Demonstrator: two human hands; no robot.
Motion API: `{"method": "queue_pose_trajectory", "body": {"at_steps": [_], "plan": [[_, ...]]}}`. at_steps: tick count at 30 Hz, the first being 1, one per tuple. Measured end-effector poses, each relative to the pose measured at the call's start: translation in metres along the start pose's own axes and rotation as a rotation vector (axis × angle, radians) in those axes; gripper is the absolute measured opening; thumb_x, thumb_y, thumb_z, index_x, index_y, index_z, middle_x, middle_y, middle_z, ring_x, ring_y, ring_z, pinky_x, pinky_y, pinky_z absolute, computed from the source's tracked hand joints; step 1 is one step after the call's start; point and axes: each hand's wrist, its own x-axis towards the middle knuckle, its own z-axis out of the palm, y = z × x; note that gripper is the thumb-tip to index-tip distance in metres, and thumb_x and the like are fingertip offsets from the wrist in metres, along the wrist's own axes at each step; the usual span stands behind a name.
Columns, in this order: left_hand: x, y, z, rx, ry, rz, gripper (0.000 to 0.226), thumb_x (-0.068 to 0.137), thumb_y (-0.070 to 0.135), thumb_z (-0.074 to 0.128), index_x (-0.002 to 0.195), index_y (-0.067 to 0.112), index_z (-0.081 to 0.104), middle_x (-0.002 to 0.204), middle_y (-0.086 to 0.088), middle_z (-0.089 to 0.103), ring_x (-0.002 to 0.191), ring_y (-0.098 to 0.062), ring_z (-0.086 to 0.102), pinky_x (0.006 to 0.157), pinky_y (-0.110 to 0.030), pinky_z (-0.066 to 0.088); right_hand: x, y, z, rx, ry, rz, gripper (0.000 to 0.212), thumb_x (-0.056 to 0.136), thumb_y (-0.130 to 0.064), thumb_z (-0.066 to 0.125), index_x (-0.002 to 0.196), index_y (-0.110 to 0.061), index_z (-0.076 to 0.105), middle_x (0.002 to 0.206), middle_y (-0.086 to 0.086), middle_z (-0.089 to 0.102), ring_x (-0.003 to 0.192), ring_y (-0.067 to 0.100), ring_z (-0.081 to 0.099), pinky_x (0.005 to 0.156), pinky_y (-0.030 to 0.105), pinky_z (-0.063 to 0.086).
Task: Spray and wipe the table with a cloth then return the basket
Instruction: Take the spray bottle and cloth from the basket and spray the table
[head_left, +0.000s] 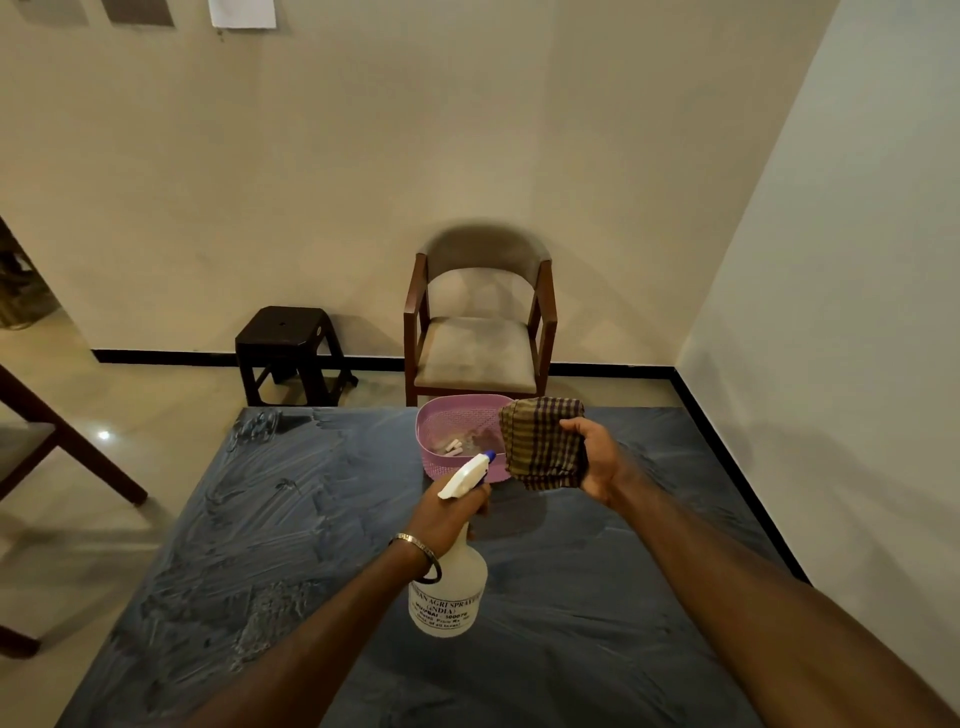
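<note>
The white translucent plastic spray bottle (449, 587) hangs gripped in the left hand (447, 514); the right hand (597, 462) clutches the folded checked cloth (543, 441). The dark bench (291, 519) looks smeared, seemingly wiped; next both likely go into the pink plastic basket (441, 415) at its far edge.

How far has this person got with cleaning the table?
The table looks sprayed and wiped: streaks cover its dark top. The left hand holds the spray bottle and the right hand grips the folded cloth, both raised near the pink basket at the far edge. Left: probably stowing these and returning the basket.
</note>
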Motion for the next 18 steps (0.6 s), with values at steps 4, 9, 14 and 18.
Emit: {"method": "queue_pose_trajectory", "body": {"at_steps": [4,9,14,18], "plan": [[-0.002,0.005,0.005,0.038,-0.012,0.015,0.01,0.096,0.024,0.053,0.102,0.016,0.056,0.084,-0.005,0.063,0.074,-0.014,0.06,0.063,-0.024,0.052,0.002,0.001,0.003,-0.045,0.002,0.009,0.042,0.097,-0.032,0.043,0.129,-0.01,0.06,0.121,0.018,0.069,0.115,0.038,0.064,0.098,0.061,0.05],[-0.009,0.008,0.008,0.039,-0.076,0.051,0.012,0.097,0.024,0.053,0.096,0.015,0.061,0.084,-0.003,0.064,0.074,-0.012,0.061,0.059,-0.021,0.052,-0.005,-0.002,0.009,-0.036,0.0,-0.012,0.038,0.099,-0.03,0.04,0.123,-0.011,0.062,0.121,0.018,0.069,0.114,0.036,0.063,0.096,0.056,0.052],[-0.014,-0.001,0.015,0.032,-0.113,0.002,0.014,0.096,0.024,0.054,0.101,0.012,0.059,0.081,-0.005,0.062,0.068,-0.011,0.059,0.057,-0.02,0.05,-0.004,-0.005,0.01,0.058,0.016,-0.005,0.039,0.1,-0.028,0.039,0.122,-0.006,0.063,0.116,0.017,0.07,0.107,0.034,0.065,0.082,0.046,0.055],[-0.016,-0.008,0.014,0.026,-0.09,-0.029,0.01,0.096,0.023,0.053,0.095,0.015,0.06,0.084,-0.005,0.063,0.07,-0.011,0.059,0.057,-0.018,0.05,-0.006,-0.007,0.008,0.106,0.012,-0.007,0.037,0.101,-0.027,0.037,0.116,-0.007,0.065,0.109,0.015,0.071,0.099,0.031,0.066,0.078,0.044,0.054]]}}
